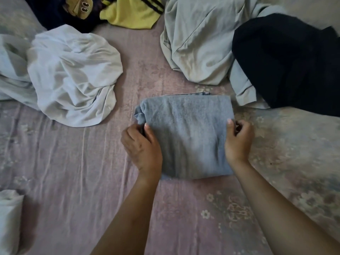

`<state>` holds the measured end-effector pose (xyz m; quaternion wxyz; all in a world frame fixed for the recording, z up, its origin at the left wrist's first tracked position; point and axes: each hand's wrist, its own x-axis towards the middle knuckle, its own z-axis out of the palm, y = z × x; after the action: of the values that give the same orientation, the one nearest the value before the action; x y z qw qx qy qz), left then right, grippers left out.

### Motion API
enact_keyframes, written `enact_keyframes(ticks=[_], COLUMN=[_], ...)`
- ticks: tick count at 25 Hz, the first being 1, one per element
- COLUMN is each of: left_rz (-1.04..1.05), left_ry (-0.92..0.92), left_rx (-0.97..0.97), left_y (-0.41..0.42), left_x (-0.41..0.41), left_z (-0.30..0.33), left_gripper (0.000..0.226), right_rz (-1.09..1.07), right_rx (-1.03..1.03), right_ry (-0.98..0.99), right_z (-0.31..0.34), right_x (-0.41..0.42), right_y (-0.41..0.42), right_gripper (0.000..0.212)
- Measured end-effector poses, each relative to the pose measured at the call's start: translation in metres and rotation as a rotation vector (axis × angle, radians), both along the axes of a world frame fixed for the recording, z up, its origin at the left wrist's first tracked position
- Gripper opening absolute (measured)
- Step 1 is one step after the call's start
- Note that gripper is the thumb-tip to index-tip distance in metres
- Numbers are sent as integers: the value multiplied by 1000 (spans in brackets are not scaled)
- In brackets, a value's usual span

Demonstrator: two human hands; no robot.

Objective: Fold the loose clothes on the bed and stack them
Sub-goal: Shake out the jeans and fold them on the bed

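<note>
**Folded jeans held at both ends, loose clothes waiting around them**

Head view: a folded rectangle of pale blue denim jeans [185, 137] lies flat on the mauve floral bedsheet [73, 181], right in front of the person, probably kept close so both arms reach it evenly. The left hand [141, 146] grips its left edge, thumb on top and fingers curled round the side where a seam pokes out; the right hand [238, 142] pinches the right edge the same way. Each grip is closed on the fabric, not spread flat. Holding both ends like this suggests the bundle is being squared up or made ready to lift onto a stack without its layers sliding apart.

The unfolded items ring the working space: a crumpled white cotton garment [73, 76] to the left, a pale grey-green garment [198, 43] behind, a dark navy garment [285, 61] at right lying partly over it, and a yellow shirt with dark stripes [132, 13] at the far edge. A pale cloth bundle [9, 218] sits at the lower left; whether it is the stack cannot be told.
</note>
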<state>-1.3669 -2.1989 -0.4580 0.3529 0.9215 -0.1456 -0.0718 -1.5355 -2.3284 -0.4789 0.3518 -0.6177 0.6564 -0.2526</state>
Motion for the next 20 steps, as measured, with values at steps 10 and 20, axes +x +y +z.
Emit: enact_keyframes(ticks=[10, 20], left_rz=[-2, 30], left_ry=[236, 299], left_rx=[142, 92], left_y=[-59, -57], left_x=[52, 65], left_z=[5, -11], left_gripper=[43, 54], right_rz=[117, 19], right_rx=[172, 163], right_ry=[111, 58], right_z=[17, 1], right_x=[47, 55], right_y=[-80, -88], right_gripper=[30, 43])
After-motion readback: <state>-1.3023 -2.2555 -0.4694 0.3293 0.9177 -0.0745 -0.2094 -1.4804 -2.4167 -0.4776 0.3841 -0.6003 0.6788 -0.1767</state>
